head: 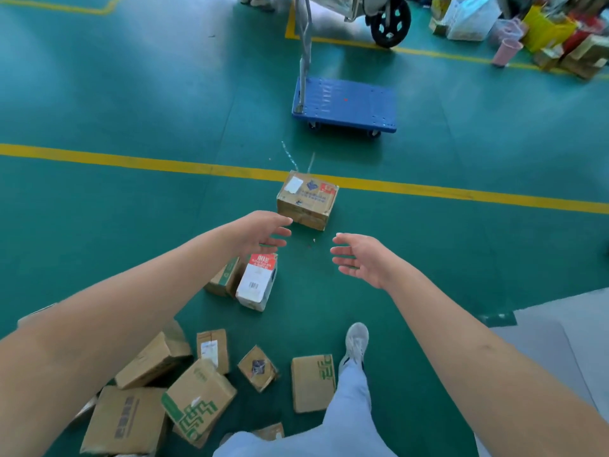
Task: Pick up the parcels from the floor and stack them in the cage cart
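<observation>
While both arms reach forward over the floor, neither hand holds anything.
Left hand: the left hand (pixel 263 230) is spread, fingers relaxed and pointing right, palm facing inward.
Right hand: the right hand (pixel 361 258) is spread too, fingers loosely extended toward the left hand.
Nearest parcel: a taped brown box (pixel 306 201) lies on the floor just beyond both hands, touching neither and partly over a yellow line (pixel 131 161).
Other parcels: a white carton with a red top (pixel 257 282) lies below the left hand; more cardboard boxes (pixel 197 400) are scattered nearer the person's shoe (pixel 356 343).
Cart: a blue platform trolley (pixel 346 103) stands well beyond the box.
Surface: green floor (pixel 131 94).
Room: bags and packages (pixel 543 34) are piled at the far right.
</observation>
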The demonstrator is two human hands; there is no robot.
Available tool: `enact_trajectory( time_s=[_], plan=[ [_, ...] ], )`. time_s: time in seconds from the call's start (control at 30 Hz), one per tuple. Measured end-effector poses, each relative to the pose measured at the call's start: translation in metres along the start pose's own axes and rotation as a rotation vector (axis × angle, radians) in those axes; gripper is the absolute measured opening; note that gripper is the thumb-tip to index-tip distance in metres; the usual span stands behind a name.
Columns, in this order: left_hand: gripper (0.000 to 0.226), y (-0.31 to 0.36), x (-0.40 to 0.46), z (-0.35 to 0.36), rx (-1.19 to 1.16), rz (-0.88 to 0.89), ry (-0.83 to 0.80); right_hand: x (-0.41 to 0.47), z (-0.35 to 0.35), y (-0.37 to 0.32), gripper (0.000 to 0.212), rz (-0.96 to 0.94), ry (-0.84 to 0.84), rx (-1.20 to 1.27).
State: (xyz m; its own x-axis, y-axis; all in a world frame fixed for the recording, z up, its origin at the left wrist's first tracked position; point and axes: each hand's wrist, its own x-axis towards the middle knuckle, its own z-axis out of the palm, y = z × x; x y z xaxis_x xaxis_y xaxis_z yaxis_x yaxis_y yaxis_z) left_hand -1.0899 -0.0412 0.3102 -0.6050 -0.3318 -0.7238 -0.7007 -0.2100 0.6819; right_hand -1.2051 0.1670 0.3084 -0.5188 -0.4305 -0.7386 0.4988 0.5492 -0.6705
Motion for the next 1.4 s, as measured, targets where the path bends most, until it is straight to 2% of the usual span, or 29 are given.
enact_trajectory(
  time_s=[0.2,0.37,0.53,0.77,1.0,1.23,1.4],
  plan=[
    [0.046,0.087,0.076,0.044,0.020,-0.072,0.137,0.099,-0.096,-0.068,0.029,0.097,-0.117,-0.009],
    [0.045,0.160,0.120,0.072,-0.007,-0.083,0.185,0.147,-0.166,-0.131,0.026,0.099,-0.118,-0.040],
    [0.043,0.196,0.150,0.079,-0.066,-0.092,0.193,0.182,-0.194,-0.165,0.024,0.107,-0.114,-0.040],
    [0.040,0.233,0.207,0.056,-0.098,-0.130,0.218,0.238,-0.196,-0.214,0.022,0.129,-0.141,-0.024],
    [0.041,0.266,0.302,0.002,-0.079,-0.170,0.185,0.322,-0.177,-0.260,0.021,0.170,-0.088,0.023],
    [0.035,0.293,0.440,-0.089,0.086,-0.206,0.184,0.466,-0.130,-0.286,0.027,0.258,-0.045,0.060],
    [0.037,0.264,0.566,-0.131,0.135,-0.265,0.195,0.586,-0.114,-0.256,0.034,0.347,-0.022,0.049]
  ],
)
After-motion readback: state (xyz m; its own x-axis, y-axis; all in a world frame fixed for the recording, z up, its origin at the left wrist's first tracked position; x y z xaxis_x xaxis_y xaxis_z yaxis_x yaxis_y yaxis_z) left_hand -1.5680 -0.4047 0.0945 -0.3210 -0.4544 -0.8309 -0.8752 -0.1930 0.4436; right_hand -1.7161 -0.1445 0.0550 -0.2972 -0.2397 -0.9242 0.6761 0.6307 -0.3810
